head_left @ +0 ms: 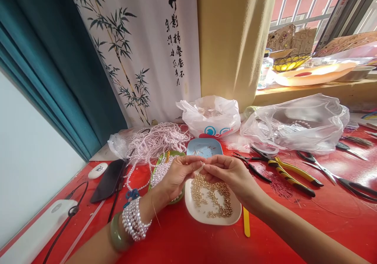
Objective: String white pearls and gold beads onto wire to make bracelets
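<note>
The likeliest slip, as I judged it, lay at the fingertips: the left hand [176, 174] and the right hand [234, 172] each pinched thumb to forefinger, meeting tip to tip on a tiny pale piece [203, 163], perhaps a bead. Taking the white dish [213, 220] as the clock's centre, that piece was between 11 and 12 o'clock, at the dish's far side. A loosened pinch could have let it fall among the gold beads [225, 205] — or bounce off onto the red table [173, 238]. Those beads lay loose, so a wrist dropped onto the rim might have tipped and scattered them. The green tray [178, 153] of pearl beads [160, 173] sat just beside the dish at 10 o'clock, and a knock there could have mixed the two kinds. A thin line [156, 213], maybe thread, showed by the left wrist between 8 and 9 o'clock; it might have snagged on the bracelet [136, 219].

The pinched piece was too small and too covered to show any direction or long axis. The thin line ran roughly from 11 to 5 o'clock.
</note>
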{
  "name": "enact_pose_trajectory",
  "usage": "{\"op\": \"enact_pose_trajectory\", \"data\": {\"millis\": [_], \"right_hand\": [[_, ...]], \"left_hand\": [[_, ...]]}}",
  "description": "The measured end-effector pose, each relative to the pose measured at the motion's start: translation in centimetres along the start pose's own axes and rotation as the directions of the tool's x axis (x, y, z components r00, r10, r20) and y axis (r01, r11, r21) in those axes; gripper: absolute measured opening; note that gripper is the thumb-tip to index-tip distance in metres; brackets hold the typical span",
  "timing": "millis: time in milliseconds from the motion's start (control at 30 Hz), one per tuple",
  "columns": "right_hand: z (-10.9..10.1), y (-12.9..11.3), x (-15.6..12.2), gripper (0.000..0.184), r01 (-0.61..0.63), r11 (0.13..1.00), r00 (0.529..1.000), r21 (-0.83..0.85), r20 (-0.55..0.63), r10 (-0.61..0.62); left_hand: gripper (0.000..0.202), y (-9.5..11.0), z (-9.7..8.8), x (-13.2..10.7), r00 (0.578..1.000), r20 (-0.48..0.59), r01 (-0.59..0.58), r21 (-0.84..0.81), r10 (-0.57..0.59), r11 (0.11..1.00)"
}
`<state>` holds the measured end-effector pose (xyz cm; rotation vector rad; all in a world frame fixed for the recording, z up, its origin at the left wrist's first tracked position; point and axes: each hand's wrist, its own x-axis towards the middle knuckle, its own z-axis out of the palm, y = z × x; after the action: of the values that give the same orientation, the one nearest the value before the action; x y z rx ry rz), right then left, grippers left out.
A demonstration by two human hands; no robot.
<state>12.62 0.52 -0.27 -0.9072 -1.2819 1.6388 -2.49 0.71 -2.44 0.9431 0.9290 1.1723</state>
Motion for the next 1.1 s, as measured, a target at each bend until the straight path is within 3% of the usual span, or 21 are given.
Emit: {"op": "enact_pose_trajectory", "data": {"millis": [100, 200, 367, 467, 567, 700, 867, 1100], "right_hand": [[-0.2, 0.2, 0.1, 0.027, 0.022, 0.999, 1.0, 0.024, 0.011, -0.022], [-0.8, 0.0, 0.3, 0.026, 0.071, 0.988, 0.997, -0.139, 0.028, -0.068], [-1.5, -0.9, 0.3, 0.024, 0.303, 0.793, 0.946, -0.529, 0.065, -0.317], [-1.4, -1.0, 0.2, 0.011, 0.375, 0.737, 0.922, -0.562, 0.14, -0.362], [-1.3, -1.0, 0.3, 0.011, 0.294, 0.846, 0.955, -0.446, 0.091, -0.284], [-2.0, -1.1, 0.7, 0.011, 0.093, 0.993, 0.993, -0.068, -0.062, -0.097], [-4.4, -2.4, 1.5, 0.003, 0.144, 0.947, 0.972, 0.289, -0.223, -0.08], [-7.8, -5.5, 1.5, 0.015, 0.349, 0.88, 0.883, 0.322, -0.427, -0.194]], "left_hand": [[0.013, 0.1, 0.0, 0.0, 1.0, 0.016, 0.003, 0.016, -0.003, 1.0], [0.015, 0.5, 0.1, -0.1, 1.0, 0.012, 0.017, 0.028, -0.017, 0.999], [0.02, 1.0, 0.4, -0.4, 0.997, 0.053, 0.056, 0.108, -0.062, 0.993], [0.022, 0.8, 0.5, -0.6, 0.982, 0.123, 0.126, 0.157, -0.146, 0.98], [0.022, 0.5, 0.4, -0.6, 0.971, 0.131, 0.179, 0.149, -0.199, 0.972], [0.023, 0.1, 0.2, -0.3, 0.97, 0.095, 0.216, 0.102, -0.225, 0.971], [0.024, 0.3, 0.0, 0.0, 0.969, 0.064, 0.228, 0.146, -0.24, 0.963], [0.02, 1.9, -0.5, 1.0, 0.996, 0.083, -0.007, 0.436, -0.033, 0.9]]}}
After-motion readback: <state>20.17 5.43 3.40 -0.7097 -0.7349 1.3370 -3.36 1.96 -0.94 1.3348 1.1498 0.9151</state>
